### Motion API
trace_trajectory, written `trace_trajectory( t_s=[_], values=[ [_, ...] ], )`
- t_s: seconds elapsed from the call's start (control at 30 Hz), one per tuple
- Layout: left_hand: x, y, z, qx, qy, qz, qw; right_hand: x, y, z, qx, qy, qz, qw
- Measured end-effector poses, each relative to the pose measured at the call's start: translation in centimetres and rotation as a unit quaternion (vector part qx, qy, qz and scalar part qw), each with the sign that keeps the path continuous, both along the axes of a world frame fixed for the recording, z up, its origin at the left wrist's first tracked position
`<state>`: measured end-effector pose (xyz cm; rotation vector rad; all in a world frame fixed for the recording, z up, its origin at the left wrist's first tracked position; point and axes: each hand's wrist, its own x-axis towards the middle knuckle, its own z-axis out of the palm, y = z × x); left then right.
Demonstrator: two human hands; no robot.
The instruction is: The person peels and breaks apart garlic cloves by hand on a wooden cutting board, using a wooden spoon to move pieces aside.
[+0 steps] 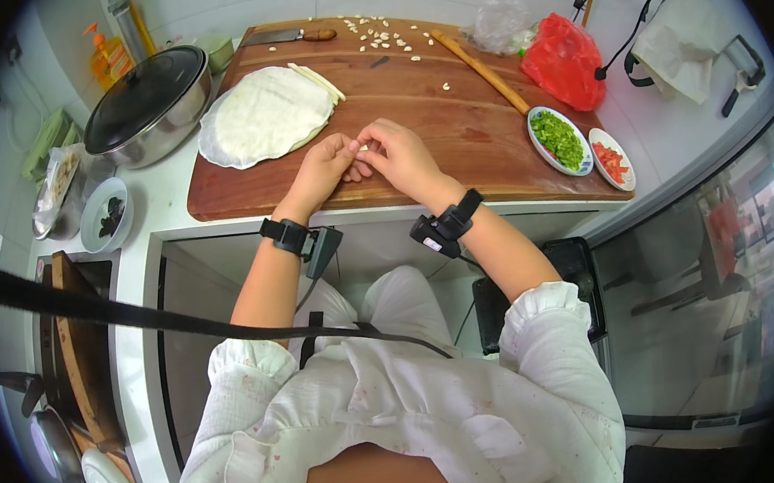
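Note:
My left hand [327,169] and my right hand [401,154] meet over the front of a wooden cutting board [388,100]. Pinched between their fingertips is a small pale piece of dough [364,148], mostly hidden by the fingers. Just left of my hands lies a stack of round, flat dough sheets [266,117], floury on top. Several cut dough strips [318,82] rest along its right edge. Small pale dough bits [383,36] are scattered across the back of the board, with a cleaver [279,37] beside them at the back left.
A wooden rolling pin [479,71] slants towards a dish of chopped green vegetable [558,140] and a dish of diced red pieces [610,163]. Behind them sits a red plastic bag [561,60]. Left stand a lidded steel pot [147,107] and a bowl with dark pieces [106,214].

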<state>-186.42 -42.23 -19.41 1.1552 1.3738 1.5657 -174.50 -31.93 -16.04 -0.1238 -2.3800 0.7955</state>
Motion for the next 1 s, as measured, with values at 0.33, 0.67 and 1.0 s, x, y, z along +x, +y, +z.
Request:
trace_trajectory(
  t_s=[0.33,0.67,1.0],
  values=[
    [-0.1,-0.2,-0.4,0.045,-0.040,-0.024,0.998,-0.7,0.9,-0.4,-0.109,-0.004,0.008,0.994],
    [0.3,0.2,-1.2,0.067,-0.001,0.130,0.989,1.9,2.3,2.4,-0.201,-0.163,0.073,0.963],
    [0.2,0.0,-0.6,0.065,0.172,0.169,0.968,1.4,6.4,-2.8,0.042,-0.195,-0.128,0.972]
  ],
)
